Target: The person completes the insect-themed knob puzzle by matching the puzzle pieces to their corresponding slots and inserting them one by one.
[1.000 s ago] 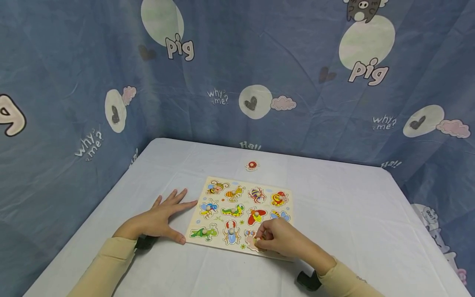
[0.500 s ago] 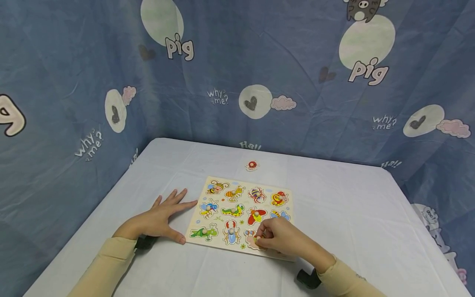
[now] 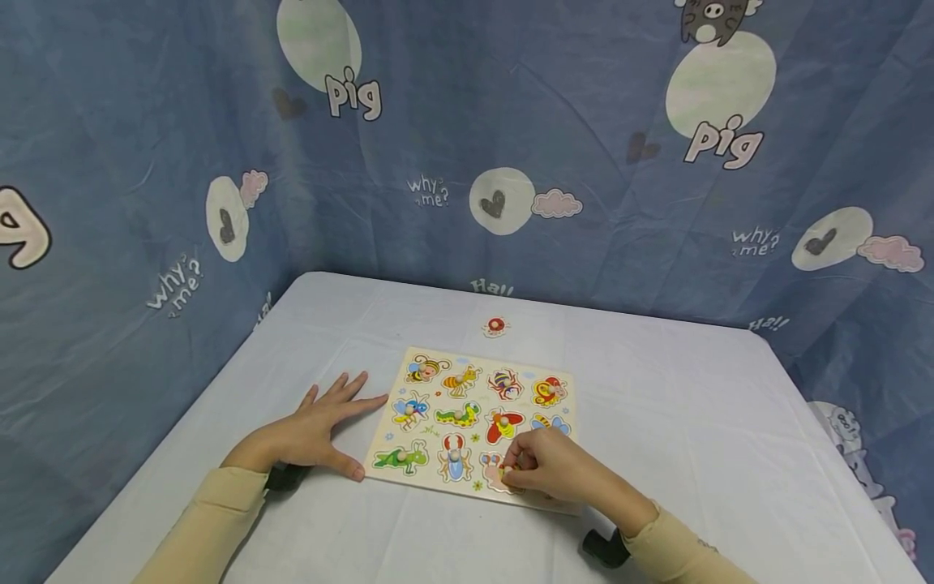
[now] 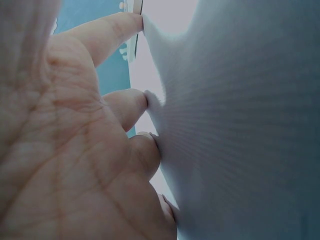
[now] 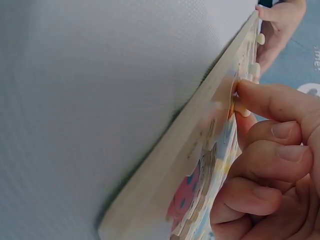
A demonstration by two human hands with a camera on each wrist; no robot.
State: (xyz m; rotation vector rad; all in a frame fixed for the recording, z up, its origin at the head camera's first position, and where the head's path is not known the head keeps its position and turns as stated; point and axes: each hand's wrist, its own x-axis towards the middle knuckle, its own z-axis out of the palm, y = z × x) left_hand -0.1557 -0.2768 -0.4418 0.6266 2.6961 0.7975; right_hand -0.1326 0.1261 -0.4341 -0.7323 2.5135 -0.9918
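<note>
A wooden knob puzzle board (image 3: 430, 480) with colourful insect pieces lies on the white table. My left hand (image 3: 317, 430) rests spread on the cloth at the board's left side, thumb and index fingertip right at its edge. Bent over the front right part of the board, my right hand (image 3: 550, 466) pinches the small knob of a pink snail-like puzzle piece (image 3: 492, 472) between thumb and index finger. The right wrist view shows that knob (image 5: 242, 107) between the fingertips, with the other fingers curled. The board's front right corner is partly hidden under this hand in the head view.
Beyond the board's far edge lies a loose red ladybug-like piece (image 3: 495, 326). A pink print with blue dots (image 5: 186, 196) shows near the board's corner in the right wrist view. Blue patterned curtain (image 3: 598, 243) surrounds the table's far and left sides.
The right fingertips shift very slightly at the pink snail-like piece, the hand staying over the same spot. The left hand, the board and the loose red piece stay where they were.
</note>
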